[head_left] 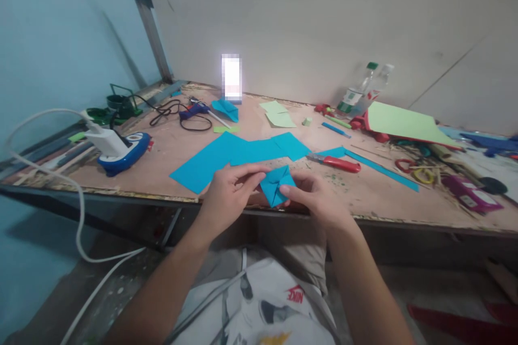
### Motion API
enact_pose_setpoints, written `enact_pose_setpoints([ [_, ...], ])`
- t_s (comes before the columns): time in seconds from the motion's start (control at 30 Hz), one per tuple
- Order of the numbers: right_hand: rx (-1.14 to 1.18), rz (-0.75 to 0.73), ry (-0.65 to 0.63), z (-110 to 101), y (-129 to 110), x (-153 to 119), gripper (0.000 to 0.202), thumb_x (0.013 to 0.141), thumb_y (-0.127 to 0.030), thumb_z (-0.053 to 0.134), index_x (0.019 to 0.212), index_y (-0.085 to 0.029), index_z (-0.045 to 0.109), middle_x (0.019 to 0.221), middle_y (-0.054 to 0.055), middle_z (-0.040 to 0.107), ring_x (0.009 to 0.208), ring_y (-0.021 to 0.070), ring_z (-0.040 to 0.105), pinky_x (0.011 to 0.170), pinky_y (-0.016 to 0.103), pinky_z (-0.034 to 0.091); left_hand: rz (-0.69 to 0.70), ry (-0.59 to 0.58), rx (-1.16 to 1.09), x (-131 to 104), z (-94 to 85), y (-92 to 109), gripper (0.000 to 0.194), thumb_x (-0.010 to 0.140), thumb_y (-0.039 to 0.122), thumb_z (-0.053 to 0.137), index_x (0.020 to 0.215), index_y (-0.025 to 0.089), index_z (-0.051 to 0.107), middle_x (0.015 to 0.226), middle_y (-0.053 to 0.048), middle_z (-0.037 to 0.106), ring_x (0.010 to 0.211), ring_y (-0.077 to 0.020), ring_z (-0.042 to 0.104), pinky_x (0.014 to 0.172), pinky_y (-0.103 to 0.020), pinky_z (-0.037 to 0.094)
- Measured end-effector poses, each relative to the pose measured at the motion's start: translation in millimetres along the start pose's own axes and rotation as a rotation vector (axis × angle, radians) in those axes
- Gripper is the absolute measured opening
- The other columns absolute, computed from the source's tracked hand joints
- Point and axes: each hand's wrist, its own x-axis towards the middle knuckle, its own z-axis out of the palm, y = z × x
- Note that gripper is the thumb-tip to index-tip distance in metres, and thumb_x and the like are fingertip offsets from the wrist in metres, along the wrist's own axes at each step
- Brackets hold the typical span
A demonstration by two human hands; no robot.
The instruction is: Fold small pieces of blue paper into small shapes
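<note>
Both hands hold a small folded blue paper square [272, 190] at the table's front edge, with creased flaps meeting near its middle. My left hand [230, 191] pinches its left corner between thumb and fingers. On the right side, the thumb of my right hand [313, 194] presses on the paper while the fingers curl behind it. Just beyond the hands lie flat blue paper sheets [214, 157]. A red-handled utility knife [340, 164] rests right of them, near a long blue paper strip [380, 170].
A blue power strip [125, 156] with a white charger [107, 143] stands at left. Behind are a glue gun [194, 112], a lit phone [231, 78] and pale green paper [279, 117]. Bottles [356, 91], green sheets [408, 121], scissors [421, 172] and a purple box [473, 194] sit at right.
</note>
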Motion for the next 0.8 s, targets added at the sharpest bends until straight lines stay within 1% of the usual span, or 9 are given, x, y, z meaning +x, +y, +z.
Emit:
enact_pose_setpoints([
  [0.13, 0.067, 0.014, 0.023, 0.5, 1.9, 0.5, 0.036, 0.079, -0.041, 0.091, 0.109, -0.024, 0.08, 0.097, 0.003, 0.078, 0.084, 0.0179, 0.073, 0.07, 0.026, 0.058, 0.039, -0.018, 0.044, 0.4, -0.7, -0.1, 0.017, 0.098, 0.033, 0.068, 0.101, 0.031, 0.084, 0.105, 0.0, 0.084, 0.087, -0.0233, 0.077, 0.109, -0.047, 0.051],
  [0.27, 0.07, 0.019, 0.083, 3.5, 2.1, -0.3, 0.021, 0.079, -0.037, 0.091, 0.091, -0.022, 0.082, 0.086, 0.001, 0.078, 0.077, 0.0149, 0.07, 0.072, 0.025, 0.058, 0.12, -0.076, 0.118, 1.0, -1.3, -0.9, 0.017, 0.101, 0.029, 0.066, 0.101, 0.032, 0.083, 0.108, 0.002, 0.083, 0.096, -0.0239, 0.077, 0.123, -0.053, 0.036],
  [0.33, 0.06, 0.015, 0.115, 3.8, 3.0, -0.6, 0.019, 0.079, -0.036, 0.091, 0.086, -0.021, 0.082, 0.083, 0.001, 0.078, 0.072, 0.0131, 0.068, 0.069, 0.024, 0.056, 0.138, -0.098, 0.145, 1.0, -1.0, 0.0, 0.016, 0.101, 0.029, 0.066, 0.102, 0.032, 0.082, 0.112, 0.002, 0.083, 0.104, -0.0249, 0.077, 0.123, -0.054, 0.036],
  [0.4, 0.052, 0.013, 0.141, 3.0, 4.7, -0.3, 0.018, 0.079, -0.036, 0.09, 0.085, -0.021, 0.083, 0.081, 0.001, 0.077, 0.069, 0.0128, 0.067, 0.066, 0.024, 0.055, 0.152, -0.108, 0.144, 0.9, -0.3, 1.5, 0.016, 0.102, 0.028, 0.065, 0.104, 0.031, 0.08, 0.114, 0.001, 0.082, 0.107, -0.024, 0.076, 0.115, -0.048, 0.046],
  [0.47, 0.045, 0.011, 0.16, 1.6, 7.0, 0.5, 0.018, 0.078, -0.035, 0.09, 0.083, -0.021, 0.082, 0.079, 0.001, 0.076, 0.067, 0.013, 0.066, 0.065, 0.024, 0.054, 0.15, -0.114, 0.115, 0.8, 0.6, 3.0, 0.015, 0.101, 0.027, 0.065, 0.109, 0.029, 0.078, 0.112, 0.0, 0.082, 0.104, -0.0217, 0.076, 0.099, -0.037, 0.058],
  [0.5, 0.04, 0.013, 0.169, 0.9, 8.2, 0.9, 0.017, 0.077, -0.036, 0.09, 0.082, -0.021, 0.082, 0.077, 0.001, 0.076, 0.066, 0.013, 0.065, 0.064, 0.024, 0.054, 0.138, -0.117, 0.089, 0.9, 1.2, 3.5, 0.015, 0.101, 0.028, 0.065, 0.111, 0.028, 0.077, 0.11, 0.0, 0.081, 0.101, -0.0204, 0.076, 0.09, -0.032, 0.06],
  [0.6, 0.025, 0.037, 0.184, -0.5, 10.1, 1.6, 0.017, 0.078, -0.036, 0.089, 0.082, -0.022, 0.081, 0.077, 0.001, 0.075, 0.067, 0.0144, 0.066, 0.063, 0.025, 0.054, 0.072, -0.15, -0.001, 1.4, 3.1, 4.4, 0.021, 0.097, 0.029, 0.07, 0.118, 0.028, 0.072, 0.101, 0.0, 0.078, 0.088, -0.0177, 0.077, 0.072, -0.025, 0.062],
  [0.7, -0.001, 0.03, 0.159, -0.8, 8.5, 1.2, 0.02, 0.078, -0.038, 0.088, 0.086, -0.021, 0.083, 0.082, 0.002, 0.077, 0.07, 0.0161, 0.066, 0.067, 0.028, 0.054, 0.009, -0.187, -0.079, 2.4, 4.3, 4.3, 0.024, 0.095, 0.028, 0.072, 0.119, 0.028, 0.071, 0.097, 0.0, 0.075, 0.076, -0.0159, 0.075, 0.061, -0.022, 0.061],
  [0.8, -0.054, 0.037, 0.137, 0.1, 5.2, 0.3, 0.022, 0.08, -0.04, 0.085, 0.082, -0.019, 0.081, 0.076, 0.002, 0.073, 0.064, 0.0139, 0.06, 0.061, 0.027, 0.047, -0.04, -0.182, -0.122, 2.9, 4.3, 3.7, 0.024, 0.095, 0.027, 0.07, 0.118, 0.027, 0.07, 0.097, 0.0, 0.073, 0.07, -0.0144, 0.072, 0.055, -0.02, 0.059],
])
